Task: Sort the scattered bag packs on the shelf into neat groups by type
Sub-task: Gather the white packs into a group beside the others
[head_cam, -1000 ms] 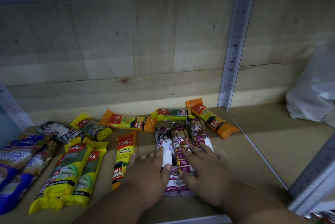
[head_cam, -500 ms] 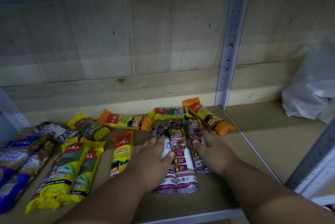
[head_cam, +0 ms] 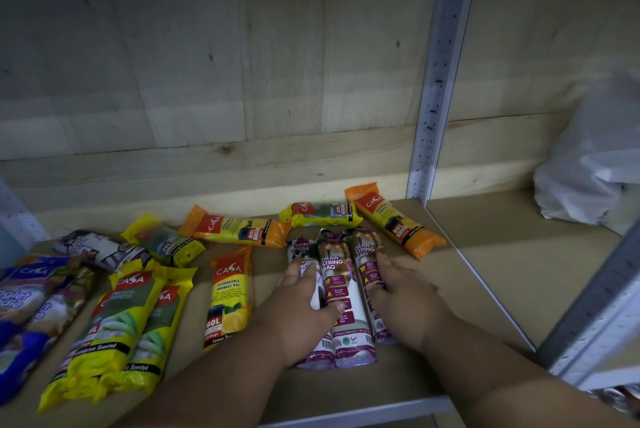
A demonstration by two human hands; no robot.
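Observation:
Three purple drawstring bag packs [head_cam: 341,292] lie side by side, lengthwise, in the middle of the shelf board [head_cam: 485,275]. My left hand [head_cam: 301,303] rests flat on the left pack, thumb over the middle one. My right hand [head_cam: 398,296] presses with straight fingers against the right pack's outer side. Orange 60L packs lie behind [head_cam: 235,228], at the right [head_cam: 394,219] and left of my hands [head_cam: 230,296]. Two yellow-green packs [head_cam: 117,327] lie together further left. Small 25L packs sit at the back [head_cam: 320,214] [head_cam: 162,240].
Blue packs [head_cam: 24,303] pile up at the far left, with a white-purple pack [head_cam: 100,249] behind them. A perforated metal upright [head_cam: 436,88] divides the bays. A white plastic bag [head_cam: 592,164] fills the right bay's back corner. The wooden back wall stands close behind.
Both hands slid back along the three purple packs, and my right hand moved from on top of them to their right side. The packs now lie straighter and closer together.

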